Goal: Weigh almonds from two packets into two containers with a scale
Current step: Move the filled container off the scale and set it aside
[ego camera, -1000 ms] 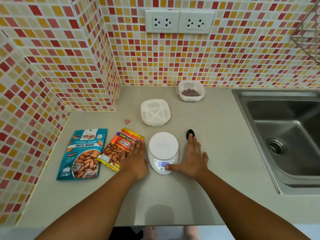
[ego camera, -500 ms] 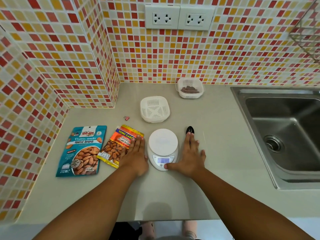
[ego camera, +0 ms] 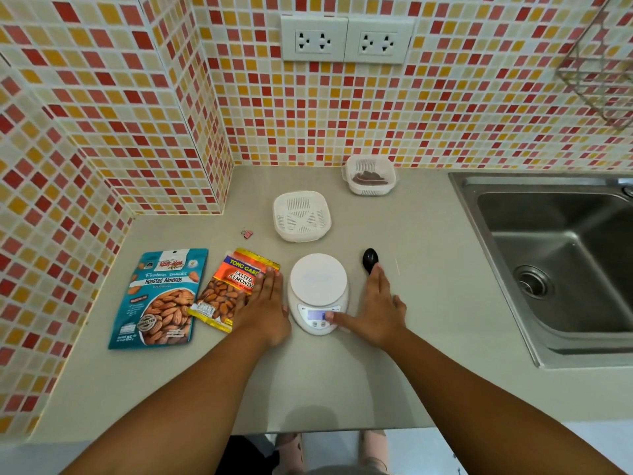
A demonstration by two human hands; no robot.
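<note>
Flanking the white scale (ego camera: 318,292) near the front edge of the surface (ego camera: 428,303), both hands lie flat with fingers straight. The left hand (ego camera: 264,310) rests palm down just left of the scale, its fingers overlapping the right edge of the orange salted-almond packet (ego camera: 230,286). The right hand (ego camera: 375,311) lies on the other side, its thumb stretched onto the scale's lit front panel, its fingertips reaching the black spoon (ego camera: 370,260). The teal roasted-almond packet (ego camera: 161,298) lies flat beside the orange one, toward the left edge by the tiled wall. Behind the scale sits an empty white slotted container (ego camera: 302,216); a second container (ego camera: 370,174) holding a few dark almonds stands at the back edge against the wall. A small pink clip (ego camera: 247,233) lies left of the empty container. Bare surface stretches from the spoon to the sink (ego camera: 561,265) along the right edge, and between the hands and the front edge.
</note>
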